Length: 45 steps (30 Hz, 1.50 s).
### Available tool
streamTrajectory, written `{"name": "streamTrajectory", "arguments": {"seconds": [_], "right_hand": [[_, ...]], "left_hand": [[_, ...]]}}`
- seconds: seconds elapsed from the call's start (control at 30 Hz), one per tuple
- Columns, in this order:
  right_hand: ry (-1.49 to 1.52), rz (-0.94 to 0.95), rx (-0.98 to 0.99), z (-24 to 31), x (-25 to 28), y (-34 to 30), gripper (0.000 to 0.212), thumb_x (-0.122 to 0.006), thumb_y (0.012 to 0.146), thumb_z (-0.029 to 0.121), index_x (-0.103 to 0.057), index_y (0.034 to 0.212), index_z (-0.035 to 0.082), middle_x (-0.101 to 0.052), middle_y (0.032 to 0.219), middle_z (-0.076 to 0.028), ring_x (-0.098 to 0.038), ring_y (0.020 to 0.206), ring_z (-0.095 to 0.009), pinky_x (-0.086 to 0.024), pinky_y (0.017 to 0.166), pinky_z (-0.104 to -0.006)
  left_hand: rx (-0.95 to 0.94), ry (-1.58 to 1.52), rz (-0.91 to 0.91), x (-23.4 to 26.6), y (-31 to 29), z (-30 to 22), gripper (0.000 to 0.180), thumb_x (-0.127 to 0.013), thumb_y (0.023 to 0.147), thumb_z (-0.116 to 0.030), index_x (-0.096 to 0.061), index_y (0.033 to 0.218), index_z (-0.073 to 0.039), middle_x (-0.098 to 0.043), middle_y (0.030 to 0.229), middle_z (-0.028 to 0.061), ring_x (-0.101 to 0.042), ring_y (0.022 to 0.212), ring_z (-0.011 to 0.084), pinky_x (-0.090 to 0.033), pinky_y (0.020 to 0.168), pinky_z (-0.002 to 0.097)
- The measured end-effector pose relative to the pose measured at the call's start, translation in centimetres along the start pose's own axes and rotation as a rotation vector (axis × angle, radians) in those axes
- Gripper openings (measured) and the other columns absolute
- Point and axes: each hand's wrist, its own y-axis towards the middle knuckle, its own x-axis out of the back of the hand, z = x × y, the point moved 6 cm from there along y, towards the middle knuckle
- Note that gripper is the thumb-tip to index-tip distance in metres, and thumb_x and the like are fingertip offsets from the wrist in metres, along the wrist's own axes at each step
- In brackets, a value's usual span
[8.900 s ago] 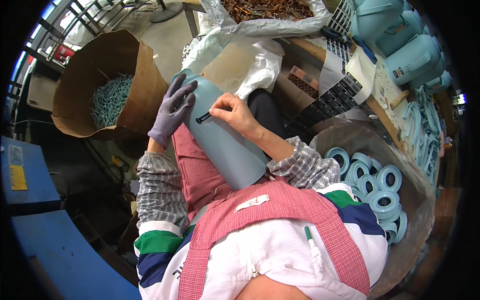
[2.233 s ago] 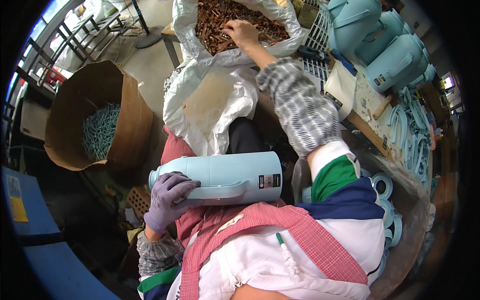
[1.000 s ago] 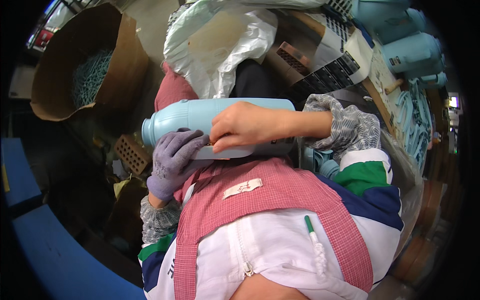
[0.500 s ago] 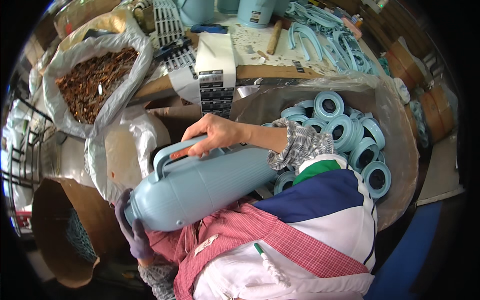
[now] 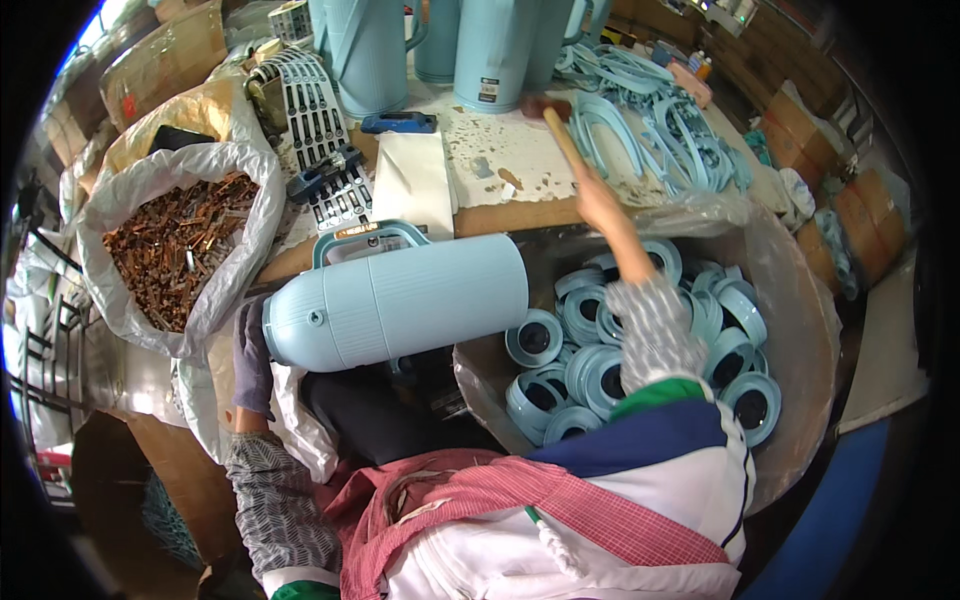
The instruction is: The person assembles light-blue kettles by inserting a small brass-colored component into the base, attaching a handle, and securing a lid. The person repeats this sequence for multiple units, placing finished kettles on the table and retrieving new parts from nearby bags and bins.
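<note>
A light blue vacuum flask casing lies on its side over my lap, its loop handle toward the table and its wide end to the right. My left hand, in a purple-grey glove, grips the narrow end. My right hand is closed round the wooden handle of a mallet, reaching over the table's front edge. The mallet's reddish-brown head is blurred. Below my right forearm, a clear plastic bag holds many light blue round bases with black centres.
Several upright blue flasks and a pile of curved blue handles stand on the worktable, beside label strips and a blue cutter. A white sack of brown scraps is left; a cardboard box sits lower left.
My right hand has left the flask's handle and taken hold of the mallet on the table. The flask has swung nearly level and moved up toward the table edge, with my left hand still gripping it.
</note>
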Motion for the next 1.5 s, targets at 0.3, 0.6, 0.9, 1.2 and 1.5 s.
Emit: {"name": "streamTrajectory", "arguments": {"seconds": [0.3,0.6,0.9,1.2,1.5], "right_hand": [[-0.108,-0.124,0.091,3.6,-0.2,6.3,0.051,-0.064,0.079,0.027,-0.045,0.118,0.001,-0.06,0.096,-0.025,-0.06,0.09,-0.037,-0.046,0.079,-0.0445],[0.039,0.399,0.703,22.5,1.0,-1.0,0.041,-0.049,0.091,0.04,-0.05,0.115,0.005,-0.063,0.089,-0.015,-0.062,0.082,-0.026,-0.048,0.073,-0.0352],[0.027,0.325,0.747,23.7,-2.5,0.7,0.056,-0.047,0.089,0.049,-0.046,0.119,0.001,-0.061,0.097,-0.022,-0.061,0.086,-0.029,-0.048,0.078,-0.0371],[0.12,0.366,0.568,22.0,0.9,-0.7,0.054,-0.048,0.089,0.047,-0.047,0.121,0.004,-0.064,0.099,-0.017,-0.062,0.09,-0.03,-0.047,0.079,-0.0394],[0.085,0.361,0.598,21.2,-0.5,-0.5,0.05,-0.056,0.083,0.046,-0.047,0.108,0.004,-0.063,0.084,-0.022,-0.062,0.083,-0.037,-0.049,0.072,-0.0435]], "left_hand": [[0.039,0.173,0.122,-1.9,3.8,6.0,0.056,-0.058,0.074,0.003,-0.041,0.126,-0.003,-0.044,0.125,0.0185,-0.044,0.115,0.0353,-0.039,0.098,0.0379],[0.106,0.322,0.177,-1.5,3.2,3.6,0.055,-0.061,0.074,-0.003,-0.041,0.126,-0.003,-0.043,0.128,0.018,-0.043,0.118,0.0322,-0.042,0.096,0.0343],[-0.093,0.533,0.17,-2.5,2.8,0.8,0.045,-0.05,0.081,-0.002,-0.042,0.126,-0.002,-0.041,0.13,0.0181,-0.043,0.119,0.0319,-0.041,0.099,0.0325],[0.052,0.332,0.149,-2.1,3.2,1.3,0.049,-0.06,0.074,-0.007,-0.047,0.122,-0.005,-0.046,0.123,0.0167,-0.045,0.116,0.0313,-0.042,0.097,0.0338],[0.058,0.354,0.172,-2.2,3.5,2.4,0.05,-0.055,0.077,-0.002,-0.044,0.125,-0.005,-0.045,0.126,0.0171,-0.044,0.117,0.0322,-0.042,0.096,0.0346]]}}
